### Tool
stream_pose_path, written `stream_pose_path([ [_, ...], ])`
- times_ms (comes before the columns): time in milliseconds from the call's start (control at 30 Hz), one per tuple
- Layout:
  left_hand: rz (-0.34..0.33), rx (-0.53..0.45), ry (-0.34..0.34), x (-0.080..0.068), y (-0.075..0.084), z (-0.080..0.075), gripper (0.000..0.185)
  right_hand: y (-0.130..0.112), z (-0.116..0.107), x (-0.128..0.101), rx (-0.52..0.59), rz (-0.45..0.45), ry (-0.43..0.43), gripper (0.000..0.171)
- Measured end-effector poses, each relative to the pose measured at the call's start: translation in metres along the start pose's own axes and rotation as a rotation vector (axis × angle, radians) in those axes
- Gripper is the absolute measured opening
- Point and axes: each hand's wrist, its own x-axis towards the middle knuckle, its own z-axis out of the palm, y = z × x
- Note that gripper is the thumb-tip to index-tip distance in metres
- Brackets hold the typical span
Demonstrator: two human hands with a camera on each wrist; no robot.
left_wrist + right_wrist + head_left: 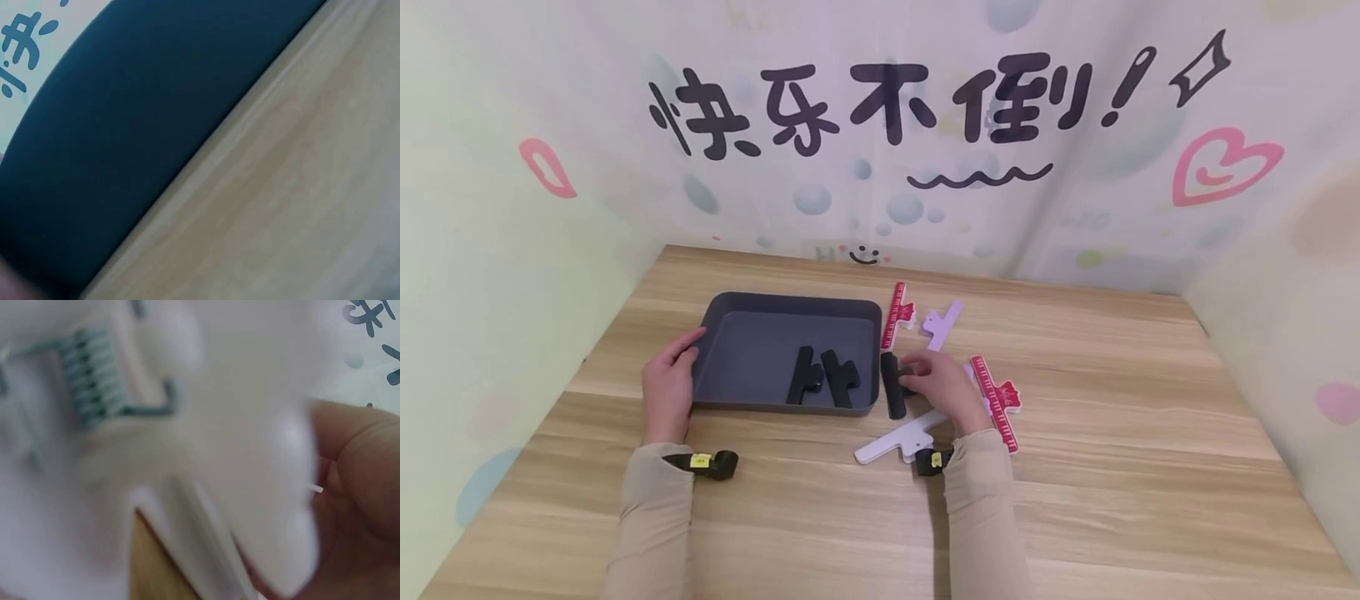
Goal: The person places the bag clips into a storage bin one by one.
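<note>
A dark grey tray (790,297) sits on the wooden table (1075,417) with two black clips (802,375) (841,377) lying in it. My left hand (679,360) holds the tray's left rim, thumb over the edge; the left wrist view shows only the tray wall (137,125) and table. My right hand (917,377) grips a third black clip (892,393) just outside the tray's right wall. In the right wrist view a white clip (187,412) with its metal spring (94,375) fills the frame, blurred, beside my palm (356,487).
Loose clips lie right of the tray: a red one (895,315) and a lilac one (942,323) behind my right hand, another red one (1000,400) to its right, and a white one (898,437) under my wrist. Printed cloth walls enclose the table.
</note>
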Motion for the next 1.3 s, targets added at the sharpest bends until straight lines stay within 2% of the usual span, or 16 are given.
stream_pose_path([
  [200,0.003,-0.001,0.007,-0.0004,-0.0007,-0.0002,0.029,-0.0020,0.0000,-0.0016,-0.009,0.084,0.023,0.020],
  [400,0.003,-0.004,0.009,0.0007,-0.0014,-0.0006,0.029,-0.0025,0.0008,-0.0014,0.002,0.049,0.022,0.018],
  [633,-0.005,0.003,0.010,0.0014,-0.0017,-0.0017,0.029,-0.0007,0.0012,0.0004,0.079,0.086,0.041,0.022],
  [867,-0.004,-0.012,0.000,0.0014,-0.0001,0.0009,0.029,-0.0016,-0.0031,-0.0002,0.141,0.135,0.120,0.029],
  [1200,0.006,-0.005,0.002,0.0021,-0.0004,0.0004,0.029,-0.0071,-0.0045,-0.0008,0.274,0.158,0.137,0.034],
  [1300,0.009,-0.007,0.013,0.0022,-0.0012,-0.0008,0.029,-0.0092,-0.0033,0.0000,0.290,0.135,0.158,0.034],
])
